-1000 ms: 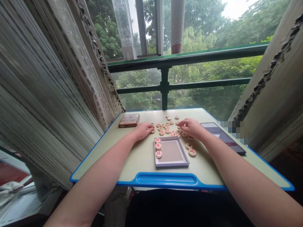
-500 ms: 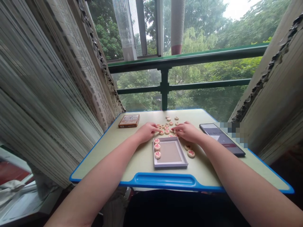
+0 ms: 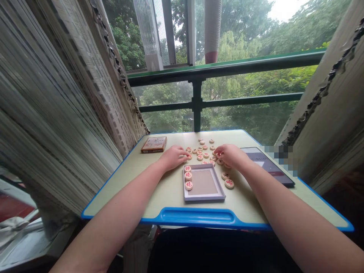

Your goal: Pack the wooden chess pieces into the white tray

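Observation:
Several round wooden Chinese chess pieces (image 3: 200,157) with red or dark characters lie scattered mid-table. My left hand (image 3: 173,157) rests at the left of this group, fingers stretched out, fingertips touching a red-marked piece (image 3: 189,156) at its edge. On the right, my right hand (image 3: 231,154) has its fingers curled together over the pieces there; what lies under the fingertips is partly hidden. In front of both hands is a shallow open box tray (image 3: 223,198). A column of three red-marked pieces (image 3: 188,176) stands along its left side.
A small brown printed box (image 3: 154,144) lies at the back left. A phone (image 3: 273,170) lies on the right, beside my right forearm. Two loose pieces (image 3: 229,183) are right of the tray. The table has a blue rim with a groove (image 3: 197,216) in front.
My left hand has drawn slightly left, and its fingertips now touch a piece at the group's left edge. My right hand has shifted right, uncovering pieces in the middle, and its fingers are more curled.

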Demonstrator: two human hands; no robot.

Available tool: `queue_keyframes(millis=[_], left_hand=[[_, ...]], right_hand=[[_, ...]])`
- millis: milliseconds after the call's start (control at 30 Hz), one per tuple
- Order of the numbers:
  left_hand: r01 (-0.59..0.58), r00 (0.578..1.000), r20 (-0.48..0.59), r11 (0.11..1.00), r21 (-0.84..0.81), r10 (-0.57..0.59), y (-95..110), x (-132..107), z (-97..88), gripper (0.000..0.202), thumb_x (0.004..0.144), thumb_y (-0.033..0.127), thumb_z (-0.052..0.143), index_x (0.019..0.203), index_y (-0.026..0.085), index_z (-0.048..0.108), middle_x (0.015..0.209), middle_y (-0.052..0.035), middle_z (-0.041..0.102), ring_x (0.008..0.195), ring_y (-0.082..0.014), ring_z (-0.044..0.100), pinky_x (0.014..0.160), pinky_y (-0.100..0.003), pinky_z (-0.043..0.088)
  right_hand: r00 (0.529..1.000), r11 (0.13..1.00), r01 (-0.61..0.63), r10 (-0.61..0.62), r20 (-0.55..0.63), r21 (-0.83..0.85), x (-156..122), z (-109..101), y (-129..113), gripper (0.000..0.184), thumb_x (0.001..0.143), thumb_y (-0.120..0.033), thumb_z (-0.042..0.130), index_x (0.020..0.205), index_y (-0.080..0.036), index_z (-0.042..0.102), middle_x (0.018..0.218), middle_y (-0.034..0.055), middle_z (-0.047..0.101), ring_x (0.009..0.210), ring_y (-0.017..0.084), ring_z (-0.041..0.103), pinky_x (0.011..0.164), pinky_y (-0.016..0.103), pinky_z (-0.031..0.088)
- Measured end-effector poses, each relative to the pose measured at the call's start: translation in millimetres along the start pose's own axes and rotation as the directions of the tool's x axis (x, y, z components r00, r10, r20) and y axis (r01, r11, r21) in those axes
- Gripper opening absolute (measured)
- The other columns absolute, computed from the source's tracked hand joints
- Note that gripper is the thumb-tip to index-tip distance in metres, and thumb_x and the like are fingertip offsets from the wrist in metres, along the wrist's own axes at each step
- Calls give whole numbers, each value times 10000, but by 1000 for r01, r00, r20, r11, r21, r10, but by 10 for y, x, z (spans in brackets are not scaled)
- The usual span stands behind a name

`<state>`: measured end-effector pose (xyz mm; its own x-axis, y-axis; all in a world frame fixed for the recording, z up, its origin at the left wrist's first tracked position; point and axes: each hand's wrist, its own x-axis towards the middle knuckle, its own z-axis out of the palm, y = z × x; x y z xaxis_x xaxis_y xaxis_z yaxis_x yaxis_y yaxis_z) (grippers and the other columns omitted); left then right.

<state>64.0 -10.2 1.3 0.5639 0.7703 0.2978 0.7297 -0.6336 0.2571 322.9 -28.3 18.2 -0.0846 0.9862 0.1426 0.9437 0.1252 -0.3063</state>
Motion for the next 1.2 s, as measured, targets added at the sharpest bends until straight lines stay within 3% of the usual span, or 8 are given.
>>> queue_keyframes(millis=[100,200,600,700,833,933,1067,1200], left_hand=[[5,1000,5,1000,-8,-5,12,-8,-16,328,828,394,468,1021,231,677,974,-69,607,932,-203,531,845,-310,419],[16,1000,-16,999,-52,-17,47,-8,-28,403,829,421,463,1155,227,600,999,-70,608,941,-203,532,848,-314,411],[-9,992,124,980,-201,35,298,-24,-67,499,878,524,280,934,273,708,1209,-17,561,1127,-257,383,984,-433,249],[-12,985,166,978,-206,47,304,-31,-71,525,866,547,291,878,251,724,1218,-21,550,1128,-262,367,985,-424,247],[-41,981,178,978,-204,78,325,-33,-67,543,859,566,284,869,250,725,1209,-27,550,1122,-263,361,984,-420,244],[-60,980,176,978,-198,96,357,-35,-69,545,865,561,274,876,253,724,1183,-30,566,1108,-257,372,986,-415,244],[-74,989,112,977,-199,98,375,-27,-85,499,876,524,294,956,249,703,1143,-34,594,1092,-240,410,985,-399,263],[-49,999,-15,979,-197,47,352,-4,-81,443,869,485,356,1018,218,678,1081,-49,632,1060,-227,461,959,-373,316]], right_hand=[[987,989,-146,147,-69,17,-11,-42,17,405,659,-58,494,973,-225,686,972,54,683,804,188,609,605,239,400],[980,984,-174,176,-97,35,-22,-102,13,359,689,-81,467,952,-179,689,932,84,691,848,203,606,645,246,411],[999,995,-11,8,32,99,-70,-58,-38,234,724,-185,521,878,-202,697,823,40,698,688,154,602,592,225,428],[998,995,61,-61,5,81,-53,-18,-20,238,733,-175,509,868,-212,701,911,44,690,781,169,607,684,246,444],[953,957,288,-282,-111,43,-27,97,-39,302,796,-187,459,996,-231,679,1110,37,636,981,192,550,885,308,388],[931,933,360,-359,-71,-5,-9,180,-93,287,834,-278,452,1017,-230,668,1086,34,652,980,209,528,917,355,352],[971,973,232,-232,-54,-12,8,208,-174,225,798,-334,513,895,-227,686,855,37,696,922,228,509,824,332,389],[984,983,161,-153,-88,92,11,193,-213,171,754,-313,570,855,-218,670,834,32,686,911,216,504,782,313,402]])
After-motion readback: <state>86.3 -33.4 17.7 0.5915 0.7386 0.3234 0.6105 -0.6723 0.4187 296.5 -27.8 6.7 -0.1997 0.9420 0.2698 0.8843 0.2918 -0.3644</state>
